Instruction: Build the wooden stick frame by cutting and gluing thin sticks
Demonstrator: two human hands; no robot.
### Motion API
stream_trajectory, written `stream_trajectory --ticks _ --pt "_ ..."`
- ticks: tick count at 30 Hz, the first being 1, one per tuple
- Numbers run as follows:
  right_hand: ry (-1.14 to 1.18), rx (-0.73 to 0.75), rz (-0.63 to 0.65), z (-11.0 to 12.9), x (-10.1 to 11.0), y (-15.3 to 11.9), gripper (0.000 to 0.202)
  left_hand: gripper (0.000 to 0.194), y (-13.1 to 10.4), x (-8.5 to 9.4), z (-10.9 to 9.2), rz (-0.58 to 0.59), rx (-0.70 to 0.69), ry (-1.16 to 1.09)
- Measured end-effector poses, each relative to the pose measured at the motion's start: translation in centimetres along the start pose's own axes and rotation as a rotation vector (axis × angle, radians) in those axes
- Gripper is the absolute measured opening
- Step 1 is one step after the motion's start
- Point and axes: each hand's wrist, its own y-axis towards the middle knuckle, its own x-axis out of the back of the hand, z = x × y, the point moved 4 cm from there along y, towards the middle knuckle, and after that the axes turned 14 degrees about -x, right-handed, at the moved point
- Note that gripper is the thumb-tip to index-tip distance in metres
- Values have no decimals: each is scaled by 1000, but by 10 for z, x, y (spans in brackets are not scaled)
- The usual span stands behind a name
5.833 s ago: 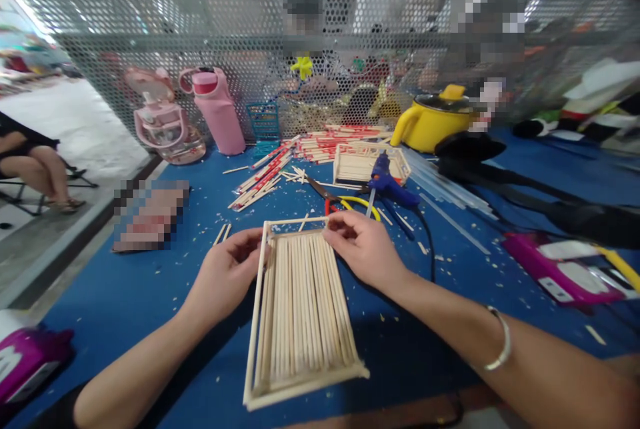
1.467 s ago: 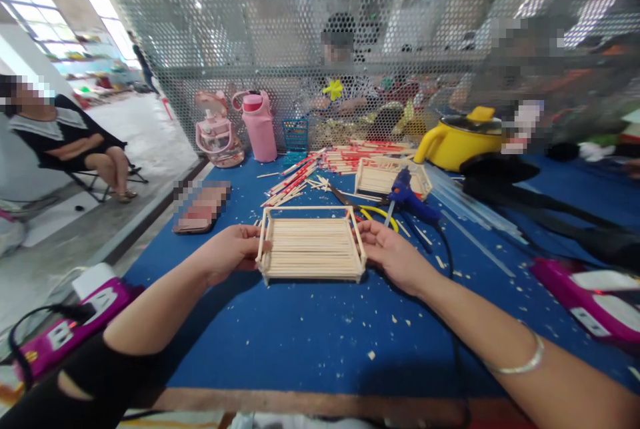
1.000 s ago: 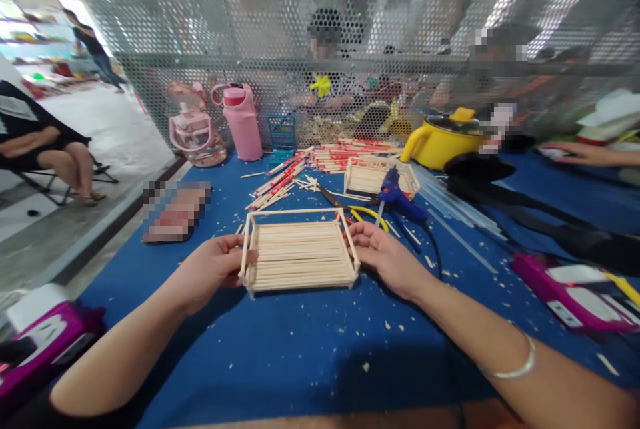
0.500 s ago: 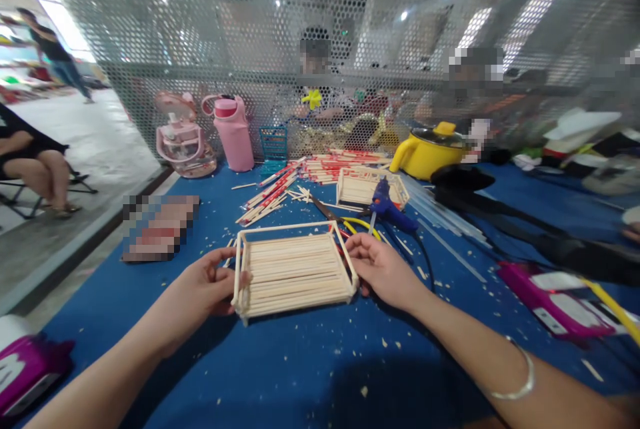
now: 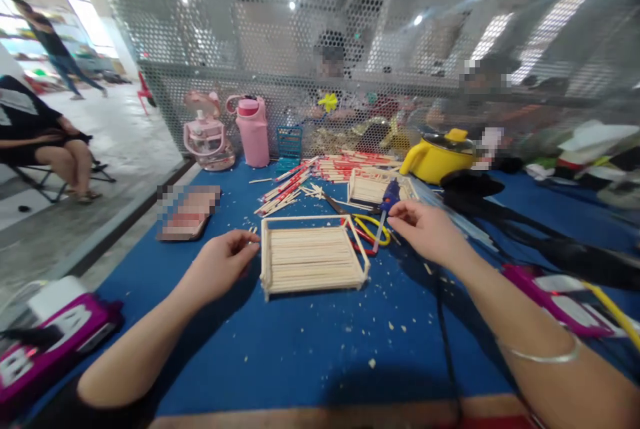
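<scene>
A small rectangular tray [image 5: 310, 259] made of pale wooden sticks, with a raised stick rail, rests on the blue table. My left hand [image 5: 225, 262] is just left of it, thumb and fingers drawn together near its left side. Whether anything is between those fingertips is hidden. My right hand [image 5: 425, 229] is closed round the handle of a blue hot glue gun [image 5: 389, 197], from which a translucent glue stick [image 5: 380, 232] sticks out. Pliers with yellow and red handles [image 5: 377, 227] lie behind the tray's right corner.
Stick bundles in red wrappers [image 5: 345, 165], a second stick frame [image 5: 367, 190], a yellow pot [image 5: 440, 159] and pink bottles [image 5: 254, 132] stand toward the mesh screen [image 5: 210, 35]. A phone [image 5: 193, 212] lies left. Purple power strips [image 5: 555, 305] flank the table; the gun's black cord [image 5: 443, 329] trails forward.
Both hands have let go of the stick tray, which stays on the table. My right hand has moved up and right and taken hold of the glue gun. The camera view has shifted.
</scene>
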Motion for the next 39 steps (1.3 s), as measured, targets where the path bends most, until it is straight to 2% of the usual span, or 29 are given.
stream_trajectory --ticks 4,7,9,13,16,18,21,24,27,30,33,39 --pt "-160 94 93 30 -9 -8 5 31 2 0 -4 -20 -66 138" --pt "-57 -86 221 36 -17 -10 4 29 9 0 -3 -85 -57 117" --pt "49 -224 321 34 -25 -14 6 30 19 -4 -1 -86 -31 54" --pt "145 -278 497 29 -42 -28 5 34 35 -14 -1 27 18 -64" --pt "242 -267 588 26 -54 -35 1 42 34 -14 -1 113 49 -150" --pt "303 -252 576 25 -59 -36 5 48 29 -14 1 166 57 -224" --pt "366 -223 483 23 -62 -32 7 57 22 -15 4 201 61 -335" --pt "396 -171 360 22 -58 -27 10 64 21 -18 5 151 54 -391" --pt "409 -97 258 23 -51 -24 14 61 22 -22 5 101 56 -416" --pt "412 -32 255 25 -47 -24 16 55 23 -21 3 66 61 -430" --pt "388 6 369 28 -47 -28 14 50 23 -18 1 43 43 -432" --pt "163 13 772 28 -56 -44 10 52 26 -15 -4 41 -60 -349"
